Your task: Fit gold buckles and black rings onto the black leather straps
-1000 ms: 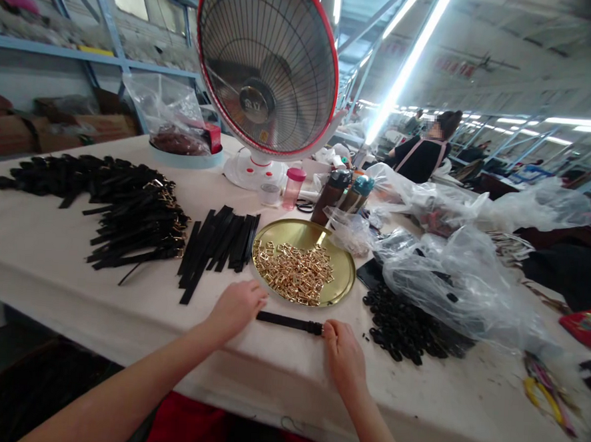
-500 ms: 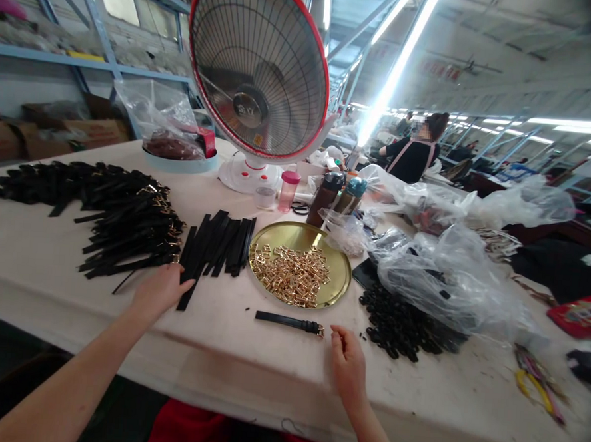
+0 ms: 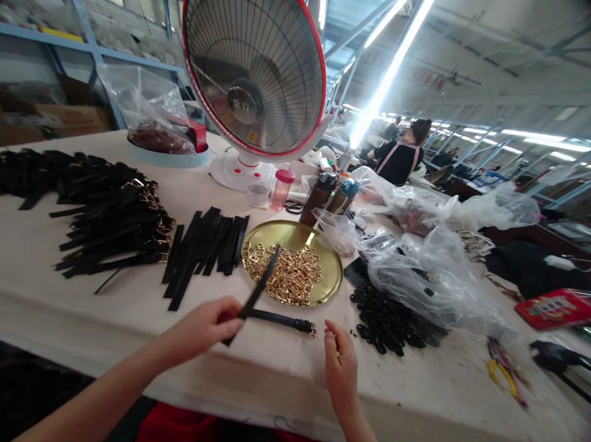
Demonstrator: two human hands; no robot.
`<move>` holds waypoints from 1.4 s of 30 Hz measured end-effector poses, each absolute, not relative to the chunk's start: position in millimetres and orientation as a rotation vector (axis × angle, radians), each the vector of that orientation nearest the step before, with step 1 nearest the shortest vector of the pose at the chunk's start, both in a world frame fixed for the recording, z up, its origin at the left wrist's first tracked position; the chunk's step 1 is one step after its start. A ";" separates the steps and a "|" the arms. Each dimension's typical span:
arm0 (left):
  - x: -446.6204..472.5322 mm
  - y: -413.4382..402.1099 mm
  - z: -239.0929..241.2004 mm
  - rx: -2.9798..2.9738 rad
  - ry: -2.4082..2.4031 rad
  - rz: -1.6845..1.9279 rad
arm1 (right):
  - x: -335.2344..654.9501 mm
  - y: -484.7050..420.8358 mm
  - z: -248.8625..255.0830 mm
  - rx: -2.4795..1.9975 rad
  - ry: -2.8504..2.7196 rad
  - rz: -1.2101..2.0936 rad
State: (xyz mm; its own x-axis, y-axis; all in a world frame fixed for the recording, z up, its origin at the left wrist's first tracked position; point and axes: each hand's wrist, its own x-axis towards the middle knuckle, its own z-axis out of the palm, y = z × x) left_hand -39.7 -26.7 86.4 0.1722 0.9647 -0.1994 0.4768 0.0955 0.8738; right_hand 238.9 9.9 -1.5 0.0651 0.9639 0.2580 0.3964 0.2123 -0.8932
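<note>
My left hand point(image 3: 209, 326) is closed on a flat black strap point(image 3: 261, 285), which slants up over the edge of the golden tray point(image 3: 332, 286). On the table below the tray lies a finished-looking black strap point(image 3: 282, 321) with loops and a gold buckle at its right end. Just right of that buckle, my right hand point(image 3: 340, 370) rests loosely curled, its fingers a little apart and nothing visible in them. Many gold buckles point(image 3: 292, 274) are heaped in the tray. To the left, plain black straps point(image 3: 207, 242) lie in a row.
Buckled black straps point(image 3: 120, 217) pile up at the left. Small black loops point(image 3: 394, 320) and clear plastic bags point(image 3: 423, 269) lie right of the tray, with yellow-handled pliers point(image 3: 503, 377) farther right. Behind stand a fan-shaped heater point(image 3: 250, 105), a pink cup point(image 3: 282, 190) and bottles point(image 3: 320, 196).
My left hand has moved right from beside the buckled pile, now with a flat black strap in it. My right hand stays near the buckle. The whole view has shifted slightly.
</note>
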 end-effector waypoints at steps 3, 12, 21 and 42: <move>8.2 -43.3 81.1 1.341 1.077 0.432 | 234.0 -0.1 12.9 -1.266 -1.225 1.216; 43.0 -41.0 72.6 0.992 0.939 0.345 | 234.6 2.5 23.0 -1.287 -0.800 1.513; 69.8 -18.2 74.9 0.895 0.910 0.340 | 245.5 16.2 24.6 -1.250 -0.733 1.559; 90.3 17.6 66.1 0.791 1.047 0.553 | 349.5 41.7 21.9 -1.822 -1.555 0.432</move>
State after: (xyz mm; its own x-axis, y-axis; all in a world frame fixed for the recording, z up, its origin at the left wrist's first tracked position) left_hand 90.3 17.6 66.1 0.4094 0.7332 -0.5429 -0.0354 0.6074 0.7936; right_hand 349.5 41.7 21.9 0.2265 0.9569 0.1819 0.7260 -0.0413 -0.6864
